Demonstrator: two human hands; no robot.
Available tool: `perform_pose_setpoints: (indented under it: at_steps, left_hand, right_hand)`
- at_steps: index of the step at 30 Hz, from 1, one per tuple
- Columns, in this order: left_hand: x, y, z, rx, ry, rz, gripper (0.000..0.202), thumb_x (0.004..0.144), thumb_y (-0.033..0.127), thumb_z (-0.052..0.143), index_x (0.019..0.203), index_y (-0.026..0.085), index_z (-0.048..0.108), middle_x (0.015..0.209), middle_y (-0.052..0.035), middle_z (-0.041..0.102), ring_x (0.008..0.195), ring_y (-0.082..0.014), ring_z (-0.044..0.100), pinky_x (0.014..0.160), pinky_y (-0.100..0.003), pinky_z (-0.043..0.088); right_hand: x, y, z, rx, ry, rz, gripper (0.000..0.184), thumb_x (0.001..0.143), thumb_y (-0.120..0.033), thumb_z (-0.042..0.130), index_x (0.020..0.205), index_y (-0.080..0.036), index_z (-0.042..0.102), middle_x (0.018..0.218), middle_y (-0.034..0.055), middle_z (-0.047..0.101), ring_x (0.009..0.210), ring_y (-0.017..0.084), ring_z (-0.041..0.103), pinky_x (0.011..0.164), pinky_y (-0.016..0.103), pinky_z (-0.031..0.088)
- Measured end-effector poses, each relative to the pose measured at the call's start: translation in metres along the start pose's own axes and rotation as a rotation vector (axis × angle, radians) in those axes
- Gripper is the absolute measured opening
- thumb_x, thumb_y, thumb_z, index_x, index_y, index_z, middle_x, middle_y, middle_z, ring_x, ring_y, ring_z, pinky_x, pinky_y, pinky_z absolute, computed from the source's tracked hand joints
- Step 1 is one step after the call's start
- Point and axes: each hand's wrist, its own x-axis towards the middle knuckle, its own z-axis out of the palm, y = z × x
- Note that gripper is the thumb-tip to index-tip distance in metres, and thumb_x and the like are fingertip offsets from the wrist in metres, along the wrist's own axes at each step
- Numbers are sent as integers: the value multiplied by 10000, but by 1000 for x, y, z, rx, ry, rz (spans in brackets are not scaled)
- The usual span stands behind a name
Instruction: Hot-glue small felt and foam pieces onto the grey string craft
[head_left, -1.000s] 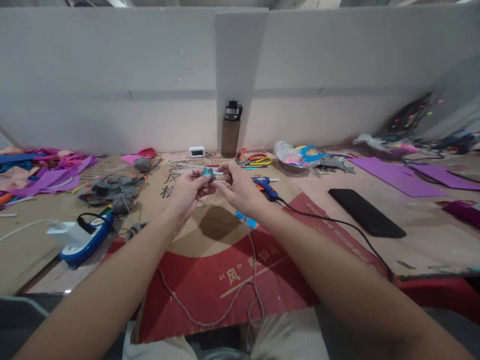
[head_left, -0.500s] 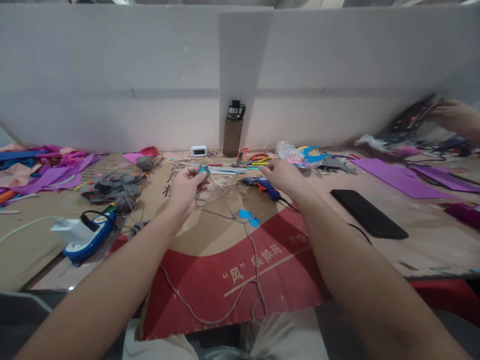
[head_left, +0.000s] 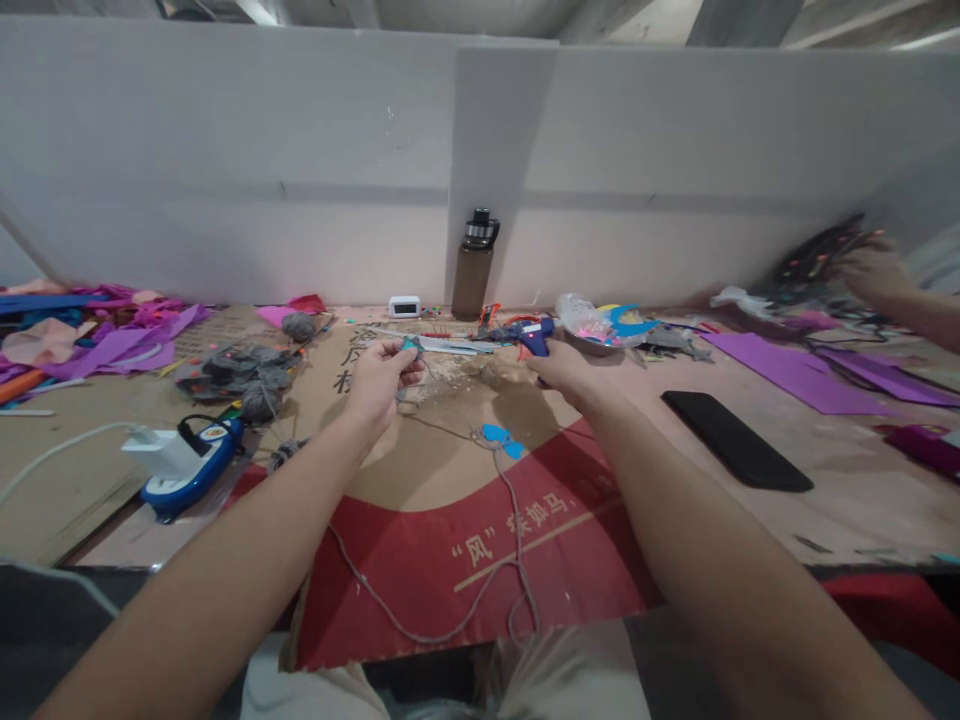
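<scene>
My left hand (head_left: 381, 377) is closed in a pinch on a small teal and grey craft piece (head_left: 410, 346), held just above the cardboard sheet (head_left: 420, 470). A grey yarn strand (head_left: 450, 620) trails from there toward me. My right hand (head_left: 566, 368) grips the blue glue gun (head_left: 534, 336), lifted off the cardboard with its nozzle pointing left. Two small blue cut-outs (head_left: 499, 438) lie on the cardboard between my hands.
A dark bottle (head_left: 475, 265) and a small clock (head_left: 404, 306) stand by the back wall. Grey yarn balls (head_left: 251, 375), a blue power strip (head_left: 191, 465), purple sheets (head_left: 787, 365), a black phone (head_left: 735, 440) and scissors surround the cardboard. Another person's hand (head_left: 870, 275) works at the far right.
My right hand left the craft piece, reached right to the glue gun and picked it up. My left hand kept hold of the piece.
</scene>
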Motion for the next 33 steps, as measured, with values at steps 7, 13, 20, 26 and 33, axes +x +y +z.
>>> perform_pose_setpoints:
  at_steps: [7,13,20,26,33]
  left_hand:
    - [2,6,-1,-64,33,-14,134,701,150,667,754,140,544,673,-4,604,574,-83,589,547,-194,460]
    - [3,7,-2,-96,66,6,167,669,131,686,724,149,529,629,24,573,561,-84,587,562,-208,478]
    - [0,7,0,-72,84,14,179,650,145,707,701,155,535,611,17,578,537,-89,585,510,-195,454]
    - [0,8,2,-82,91,13,172,660,131,696,694,153,529,601,16,571,528,-93,586,510,-201,459]
    - [-1,9,4,-74,88,12,197,651,146,719,708,152,531,610,19,570,533,-90,583,514,-197,459]
  right_hand:
    - [-25,-58,4,560,-107,-141,231,720,-248,589,929,-202,499,743,-8,581,606,124,539,591,285,471]
    - [-45,-76,7,206,-104,-342,274,793,-270,573,1053,-191,541,867,46,632,773,193,580,739,350,472]
    - [-41,-64,22,66,-92,-483,340,833,-284,533,1171,-247,520,1012,67,659,947,259,606,856,418,472]
    - [-46,-68,20,38,-75,-506,367,843,-286,519,1209,-257,513,1038,64,665,895,249,618,792,391,487]
    - [-46,-67,21,44,-82,-511,376,843,-282,522,1218,-259,502,1054,63,670,923,250,620,808,392,486]
